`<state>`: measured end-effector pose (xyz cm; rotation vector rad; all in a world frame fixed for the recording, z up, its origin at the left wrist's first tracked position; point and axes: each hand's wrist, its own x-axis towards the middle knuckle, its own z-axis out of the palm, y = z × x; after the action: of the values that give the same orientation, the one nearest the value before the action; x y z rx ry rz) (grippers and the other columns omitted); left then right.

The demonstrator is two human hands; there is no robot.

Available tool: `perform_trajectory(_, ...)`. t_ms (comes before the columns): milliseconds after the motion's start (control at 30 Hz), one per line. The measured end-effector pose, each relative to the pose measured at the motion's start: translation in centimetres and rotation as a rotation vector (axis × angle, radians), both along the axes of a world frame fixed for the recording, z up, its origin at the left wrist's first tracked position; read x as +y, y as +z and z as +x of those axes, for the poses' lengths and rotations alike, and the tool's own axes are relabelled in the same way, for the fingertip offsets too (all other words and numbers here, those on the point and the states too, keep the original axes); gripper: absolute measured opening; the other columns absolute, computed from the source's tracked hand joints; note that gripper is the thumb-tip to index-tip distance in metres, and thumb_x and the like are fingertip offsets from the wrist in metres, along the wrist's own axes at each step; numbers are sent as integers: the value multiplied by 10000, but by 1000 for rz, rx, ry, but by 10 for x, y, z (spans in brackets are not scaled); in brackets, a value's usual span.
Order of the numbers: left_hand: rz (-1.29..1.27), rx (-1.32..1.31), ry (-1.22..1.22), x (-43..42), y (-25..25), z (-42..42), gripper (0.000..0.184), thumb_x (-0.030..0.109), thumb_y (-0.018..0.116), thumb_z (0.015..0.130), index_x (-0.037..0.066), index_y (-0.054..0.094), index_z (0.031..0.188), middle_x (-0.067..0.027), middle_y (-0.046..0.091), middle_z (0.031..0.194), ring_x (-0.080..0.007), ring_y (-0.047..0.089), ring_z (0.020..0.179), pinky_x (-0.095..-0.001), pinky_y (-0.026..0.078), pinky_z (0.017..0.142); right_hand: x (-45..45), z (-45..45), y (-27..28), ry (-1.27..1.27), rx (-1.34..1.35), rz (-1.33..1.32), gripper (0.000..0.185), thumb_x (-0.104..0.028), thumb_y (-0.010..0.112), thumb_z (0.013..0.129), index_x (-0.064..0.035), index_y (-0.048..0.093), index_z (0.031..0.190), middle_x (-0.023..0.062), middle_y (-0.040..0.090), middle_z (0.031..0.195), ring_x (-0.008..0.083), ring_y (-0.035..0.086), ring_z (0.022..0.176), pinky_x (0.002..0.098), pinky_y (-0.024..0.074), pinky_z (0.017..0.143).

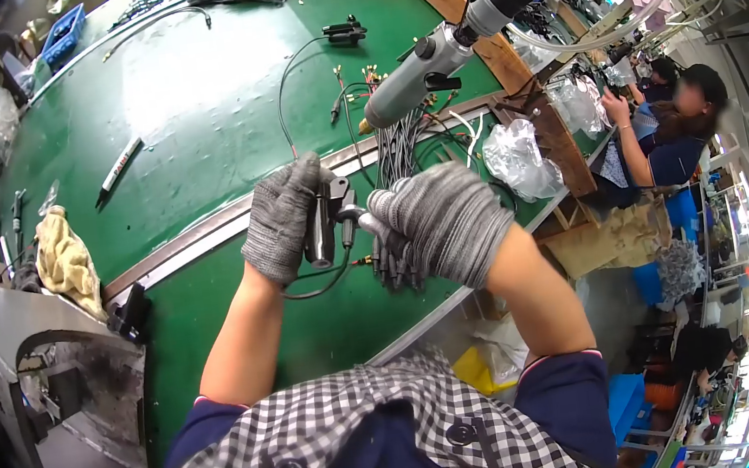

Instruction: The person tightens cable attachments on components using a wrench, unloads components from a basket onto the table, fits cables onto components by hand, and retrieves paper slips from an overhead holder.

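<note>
My left hand [282, 219], in a grey knitted glove, is closed round a black cylindrical part [319, 233] with a cable. My right hand [444, 222], gloved the same way, has its fingers bent at the part's right side, near a short black connector [349, 228]; what its fingertips hold is hidden. A thin cable [281, 105] runs up from my left hand to a black piece [344, 32] on the green table. Beside and beneath my right hand lies a bundle of grey cables [397, 149] with small coloured ends.
A grey power screwdriver [418, 74] hangs above the cable bundle. A marker [119, 172] and a yellowish cloth [66, 258] are on the left. Plastic bags [521, 158] lie right, beside a wooden rail [559, 136]. A co-worker [676, 136] sits farther right.
</note>
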<state>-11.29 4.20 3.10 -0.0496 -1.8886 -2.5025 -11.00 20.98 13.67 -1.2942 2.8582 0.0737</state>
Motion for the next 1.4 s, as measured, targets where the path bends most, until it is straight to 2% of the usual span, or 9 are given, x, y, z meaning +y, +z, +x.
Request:
perform_trajectory(67, 4, -9, 27, 4, -32, -7, 357, 367, 537, 913, 27, 605, 826, -28, 595, 712, -112, 544, 624, -249, 448, 583, 3, 3, -18, 19, 77, -64, 285, -291, 525, 883, -72, 559, 703, 108, 539, 575, 291, 563, 538, 400, 439, 516)
perform_trajectory(167, 17, -1, 93, 7, -49, -13, 330, 339, 522, 925, 29, 598, 843, -43, 612, 750, -147, 570, 625, -271, 471, 609, -11, 13, -77, -249, 78, -755, 280, -246, 524, 896, -77, 536, 674, 107, 516, 572, 284, 523, 494, 378, 405, 475)
perform_trajectory(333, 647, -200, 73, 21, -23, 0, 249, 310, 553, 894, 65, 570, 855, -63, 591, 747, -175, 580, 671, -283, 473, 614, -20, 25, -112, -339, 116, -1105, 217, -255, 520, 896, -68, 548, 790, 123, 515, 604, 304, 554, 558, 375, 435, 491)
perform_trajectory(433, 529, -210, 116, 5, -5, 1, 216, 267, 540, 895, 55, 563, 859, -69, 591, 751, -180, 582, 696, -275, 464, 621, 11, 16, -101, -186, 14, -718, 229, -270, 519, 884, -69, 599, 810, 110, 534, 624, 288, 548, 559, 385, 426, 513)
perform_trajectory(567, -485, 460, 522, -8, -51, -14, 242, 235, 514, 906, 9, 571, 840, -42, 586, 703, -142, 531, 633, -283, 408, 565, 35, 3, -81, -183, -61, -505, 230, -281, 512, 878, -71, 596, 836, 116, 544, 632, 297, 570, 601, 406, 442, 545)
perform_trajectory(633, -422, 194, 26, -25, -20, -14, 292, 276, 512, 910, 34, 596, 770, 19, 519, 633, -83, 499, 603, -242, 410, 558, 30, 0, -61, -87, -107, -386, 206, -259, 518, 861, -73, 600, 832, 126, 568, 657, 307, 572, 600, 427, 444, 549)
perform_trajectory(867, -194, 28, -191, -24, -10, -10, 284, 247, 520, 920, 3, 602, 797, -40, 582, 634, -98, 529, 560, -237, 423, 511, -3, -9, -38, -44, -39, -97, 226, -267, 587, 751, -57, 658, 703, 118, 640, 696, 310, 620, 646, 400, 484, 584)
perform_trajectory(1300, -244, -104, -343, -16, 10, 0, 237, 192, 650, 813, -39, 622, 863, -53, 613, 658, -114, 559, 571, -243, 451, 525, -8, 8, 5, 60, -178, 80, 187, -223, 606, 722, -67, 648, 629, 94, 609, 589, 281, 593, 556, 403, 456, 501)
perform_trajectory(1400, -388, 97, -184, -18, -9, -10, 237, 188, 653, 799, -48, 631, 803, -66, 616, 639, -113, 559, 558, -253, 449, 512, -16, 6, 10, 3, -206, 144, 182, -160, 575, 726, -102, 682, 862, 147, 664, 820, 307, 646, 750, 414, 502, 639)
